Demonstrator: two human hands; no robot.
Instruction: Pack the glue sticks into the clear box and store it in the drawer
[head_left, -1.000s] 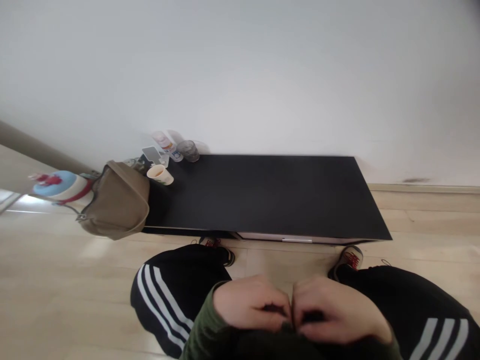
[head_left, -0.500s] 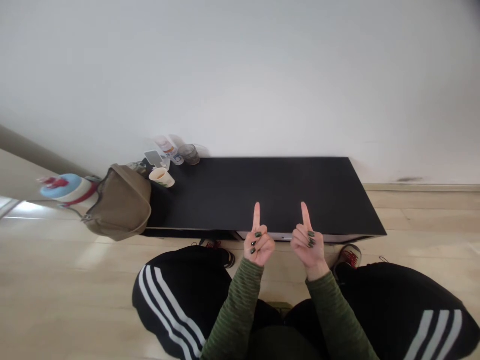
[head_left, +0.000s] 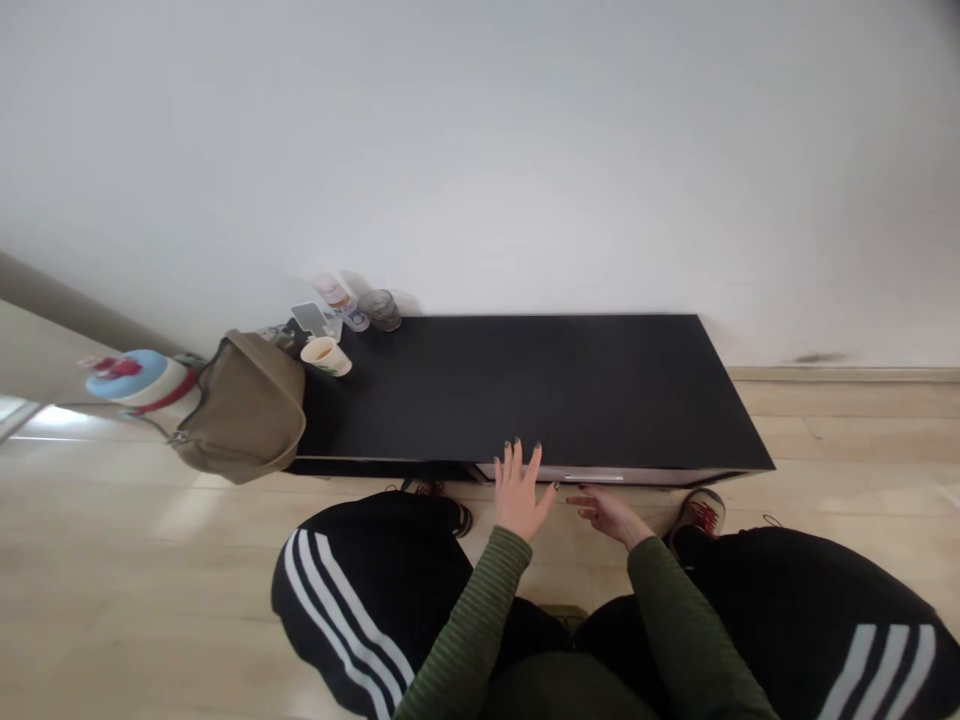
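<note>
My left hand is palm down with its fingers spread, its fingertips over the front edge of the low black cabinet. Whether they touch the top I cannot tell. Just right of it, my right hand is turned inward, with its fingers stretched out and pointing left. It is close to the pale drawer front, just below a light handle. Neither hand holds anything.
On the cabinet's left end stand a paper cup with a drink, a spray can, a dark glass and a small mirror-like panel. A taupe bag sits beside a blue-topped bottle. A white wall rises behind.
Both hands have come down and back from raised index fingers. My left hand has spread its fingers, and my right hand has turned inward with its fingers stretched.
</note>
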